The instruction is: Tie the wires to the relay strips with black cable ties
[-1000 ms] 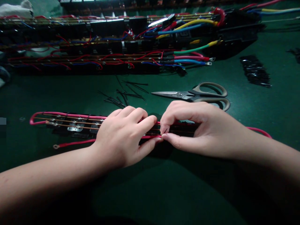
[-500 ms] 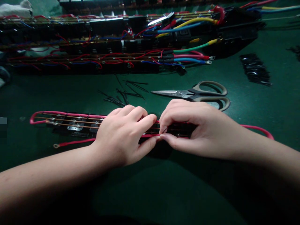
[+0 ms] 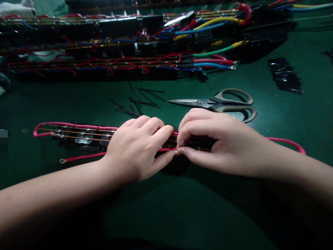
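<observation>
A long black strip assembly (image 3: 95,139) with copper-coloured rods lies crosswise before me, and a red cable (image 3: 75,125) loops along both its edges. My left hand (image 3: 142,149) is closed over the middle of this assembly, its thumb pressing the near run of red cable. Right beside it, my right hand (image 3: 208,142) pinches thumb and forefinger together at the same near run. A thin dark piece like a black cable tie is in that pinch, mostly hidden by the fingers. The cable's near-left end carries a ring terminal (image 3: 62,161).
Scissors (image 3: 197,102) lie just beyond my right hand. Several loose black cable ties (image 3: 136,104) are scattered beyond my left hand. A bundle of black ties (image 3: 284,74) lies farther right. Larger wired assemblies (image 3: 104,66) with coloured cables span the back of the green table (image 3: 182,215).
Both hands keep nearly the same place and grip. The right fingers have curled slightly, and the dark thin tip between them shows less. The view has shifted a little.
</observation>
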The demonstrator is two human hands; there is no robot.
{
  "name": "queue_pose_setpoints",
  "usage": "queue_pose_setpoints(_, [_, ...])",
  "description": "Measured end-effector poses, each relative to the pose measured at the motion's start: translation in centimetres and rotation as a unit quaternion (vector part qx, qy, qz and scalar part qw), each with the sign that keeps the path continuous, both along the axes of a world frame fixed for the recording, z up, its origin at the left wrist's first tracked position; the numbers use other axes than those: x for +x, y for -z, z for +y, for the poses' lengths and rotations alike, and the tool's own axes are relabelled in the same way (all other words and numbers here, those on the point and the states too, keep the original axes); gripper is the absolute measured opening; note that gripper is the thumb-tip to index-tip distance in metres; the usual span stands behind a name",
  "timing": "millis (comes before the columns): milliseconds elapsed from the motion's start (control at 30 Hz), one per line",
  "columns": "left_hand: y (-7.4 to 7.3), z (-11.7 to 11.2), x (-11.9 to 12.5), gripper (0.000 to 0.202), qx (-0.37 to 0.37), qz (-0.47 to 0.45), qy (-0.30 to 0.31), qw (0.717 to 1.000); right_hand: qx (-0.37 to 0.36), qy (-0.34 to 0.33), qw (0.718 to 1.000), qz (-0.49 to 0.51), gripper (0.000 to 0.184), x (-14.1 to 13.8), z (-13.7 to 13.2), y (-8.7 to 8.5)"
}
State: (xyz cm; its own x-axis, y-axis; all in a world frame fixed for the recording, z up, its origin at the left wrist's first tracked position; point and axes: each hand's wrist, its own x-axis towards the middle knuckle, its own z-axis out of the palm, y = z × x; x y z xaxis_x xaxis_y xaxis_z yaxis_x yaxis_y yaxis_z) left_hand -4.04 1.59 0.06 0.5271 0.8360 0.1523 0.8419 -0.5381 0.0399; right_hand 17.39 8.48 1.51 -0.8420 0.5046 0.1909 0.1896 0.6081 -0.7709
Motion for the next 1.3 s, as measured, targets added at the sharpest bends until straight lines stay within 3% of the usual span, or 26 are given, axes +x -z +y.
queue_pose_setpoints(167, [0.35, 0.14, -0.07, 0.045, 0.021, 0.003, 0.012, 1.000, -0.057, 0.014, 0.998, 0.010, 0.006, 0.06, 0.09, -0.50])
queue_pose_setpoints(500, [0.27, -0.06, 0.02, 0.039, 0.021, -0.005, 0.006, 1.000, -0.096, 0.054, 0.994, -0.025, 0.005, -0.12, 0.14, -0.47])
queue_pose_setpoints(833, [-0.22, -0.10, 0.10, 0.036, -0.028, -0.026, -0.012, 0.999, -0.072, 0.032, 0.997, -0.019, 0.006, -0.07, 0.27, -0.47])
queue_pose_setpoints(1300, [0.03, 0.28, 0.06, 0.038, -0.005, -0.019, 0.008, 1.000, -0.052, 0.019, 0.998, -0.010, 0.007, -0.08, 0.19, -0.22])
